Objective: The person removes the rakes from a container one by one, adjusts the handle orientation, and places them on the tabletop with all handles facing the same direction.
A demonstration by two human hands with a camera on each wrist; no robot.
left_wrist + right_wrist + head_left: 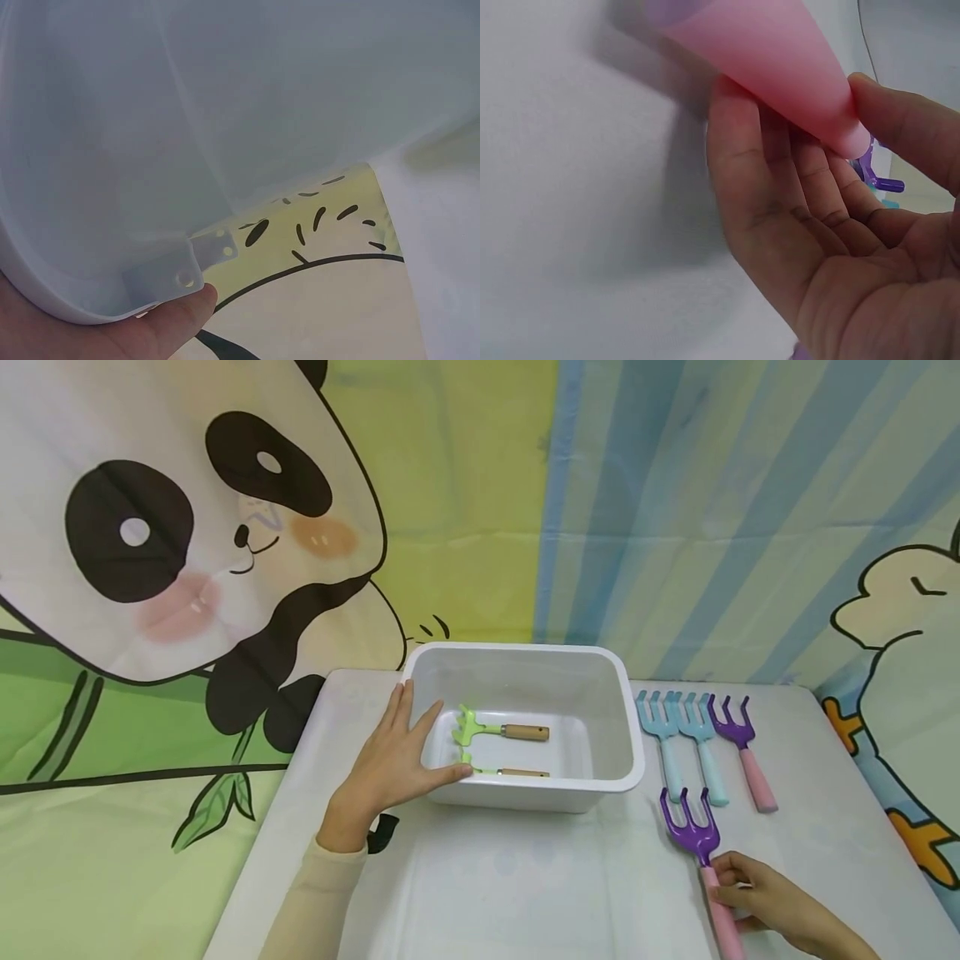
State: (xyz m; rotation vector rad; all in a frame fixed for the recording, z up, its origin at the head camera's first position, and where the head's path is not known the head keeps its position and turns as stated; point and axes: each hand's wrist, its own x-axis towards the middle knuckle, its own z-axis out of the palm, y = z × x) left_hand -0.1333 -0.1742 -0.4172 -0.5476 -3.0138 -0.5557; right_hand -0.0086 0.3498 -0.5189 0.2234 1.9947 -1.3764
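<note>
My left hand (393, 760) rests with spread fingers on the left end of a white plastic bin (525, 652), its thumb across the front rim. The left wrist view shows its fingers (176, 322) against the rim. With thumb and fingers, my right hand (765, 897) pinches the pink handle of a purple three-pronged hand rake (693, 839), low over the table with prongs pointing away; the handle (780, 67) fills the top of the right wrist view. Inside the bin lie two green hand rakes with wooden handles, one fully visible (525, 732), the other partly hidden by the front rim.
Right of the bin lie two light-blue hand rakes (663, 727) side by side, then another purple rake with a pink handle (756, 772). The white table (517, 877) meets a printed panda curtain (465, 527) behind. A small black object (384, 831) shows by my left wrist.
</note>
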